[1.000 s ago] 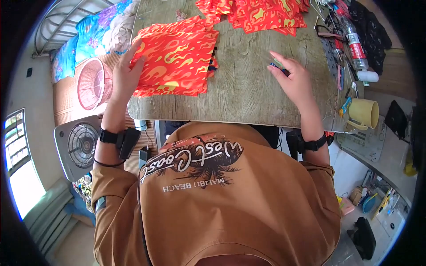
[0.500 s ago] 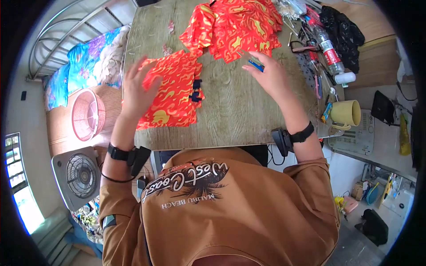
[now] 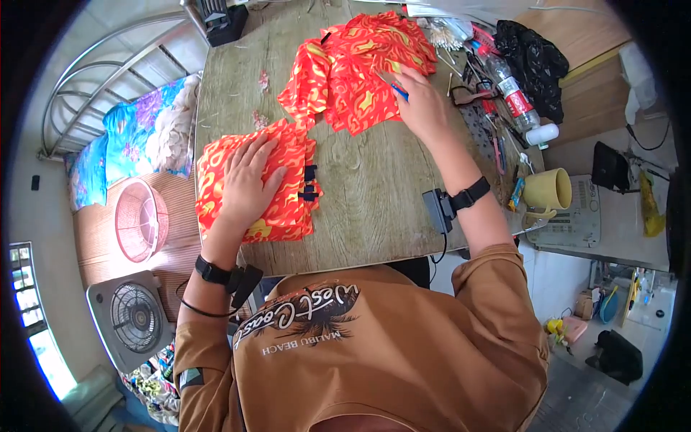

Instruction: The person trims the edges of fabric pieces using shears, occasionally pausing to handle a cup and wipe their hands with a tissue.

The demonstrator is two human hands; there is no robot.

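Observation:
My left hand (image 3: 248,183) lies flat, fingers spread, on a stack of red cloth pieces with an orange and yellow flame pattern (image 3: 291,209). Small black bits (image 3: 309,183) show along the stack's right edge. My right hand (image 3: 419,106) is closed around a small tool with blue handles (image 3: 400,92), its thin tip pointing up and left over a second heap of the same red cloth (image 3: 360,72). That heap lies loosely folded toward the back of the wooden table (image 3: 360,194).
At the right are a bottle with a red label (image 3: 517,101), a black plastic bag (image 3: 533,65), glasses (image 3: 471,96), pens and a yellow mug (image 3: 547,191). A black object (image 3: 224,25) stands at the back left corner. A fan (image 3: 135,322) and pink basket (image 3: 140,219) are left of the table.
My left hand has come down from above the stack onto the cloth. My right hand, still holding the blue-handled tool, has moved over the edge of the back heap. The view has shifted slightly.

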